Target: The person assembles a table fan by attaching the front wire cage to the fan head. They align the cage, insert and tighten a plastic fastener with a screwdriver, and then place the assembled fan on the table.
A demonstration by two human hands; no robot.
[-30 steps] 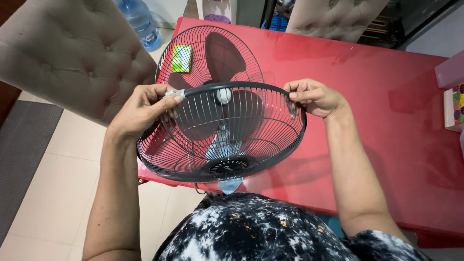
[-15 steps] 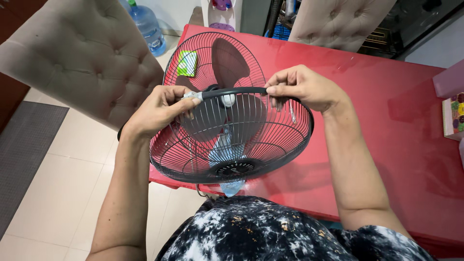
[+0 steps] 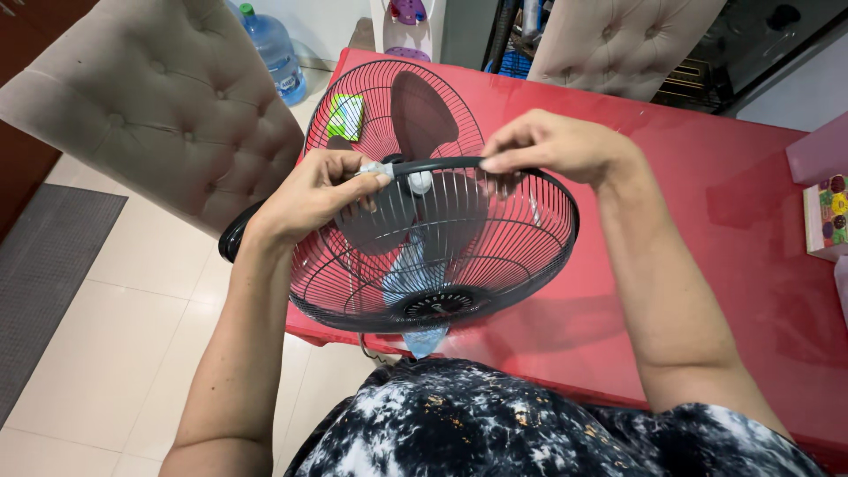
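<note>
I hold a black wire fan grille (image 3: 477, 256), the front guard, tilted over the edge of a red table (image 3: 707, 221). My left hand (image 3: 314, 194) grips its far rim on the left, with a small white piece pinched at the fingertips. My right hand (image 3: 552, 146) pinches the same rim further right. Behind the guard stands the rear grille (image 3: 353, 93) of the fan with dark blades (image 3: 422, 110) and a pale hub cap (image 3: 420, 183). A bluish part shows through the wires near the guard's black centre disc (image 3: 437, 305).
A beige tufted chair (image 3: 159, 97) stands at the left and another (image 3: 618, 40) behind the table. A blue water bottle (image 3: 272, 49) sits on the tiled floor. A green packet (image 3: 346, 117) lies behind the grille. A colourful box (image 3: 829, 221) rests at the table's right edge.
My right hand slid left along the guard's rim toward the top, close to my left hand. The guard has been turned and raised slightly.
</note>
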